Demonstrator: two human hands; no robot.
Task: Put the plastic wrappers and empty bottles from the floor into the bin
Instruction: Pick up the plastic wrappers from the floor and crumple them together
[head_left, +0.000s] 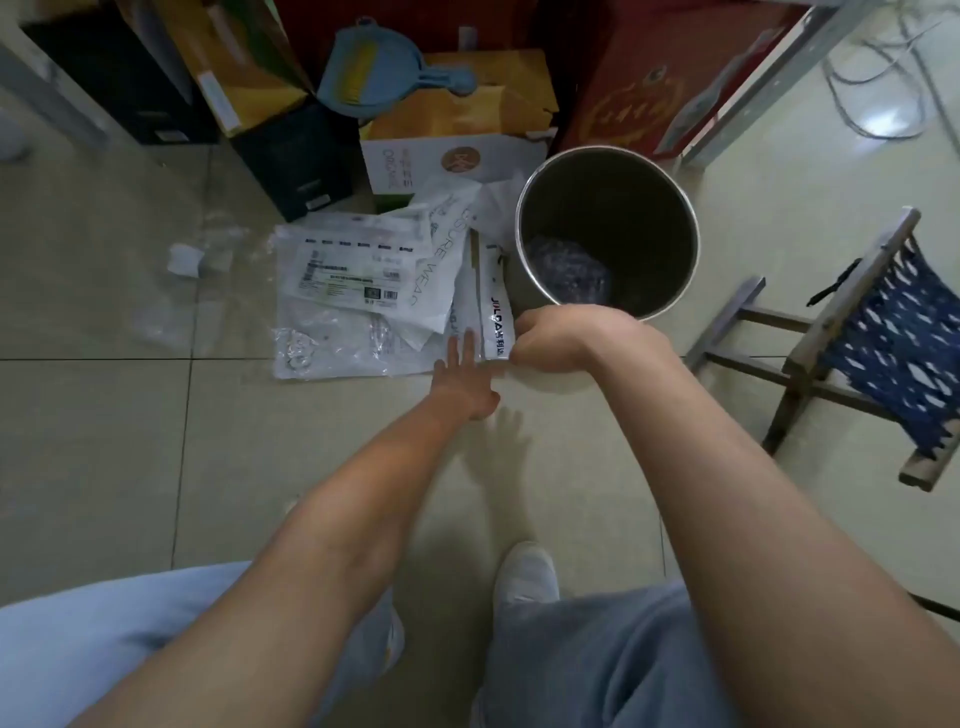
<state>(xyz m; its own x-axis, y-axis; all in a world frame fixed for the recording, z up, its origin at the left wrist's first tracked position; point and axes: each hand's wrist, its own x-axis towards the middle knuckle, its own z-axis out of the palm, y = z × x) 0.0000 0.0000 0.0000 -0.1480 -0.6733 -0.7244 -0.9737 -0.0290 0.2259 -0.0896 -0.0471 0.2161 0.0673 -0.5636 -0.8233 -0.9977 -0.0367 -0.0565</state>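
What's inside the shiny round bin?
At the bottom of the bin lies something dark and crinkly, maybe crumpled plastic. The rest looks bare and dark. Whatever sits under that crumpled thing is covered, so I cannot tell.

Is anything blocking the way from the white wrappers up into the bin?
Nothing visible does. The bin stands open with no lid, right beside the wrapper pile. The right hand is closed on the edge of one wrapper just below the bin's rim, and the left hand lies flat and open by the pile.
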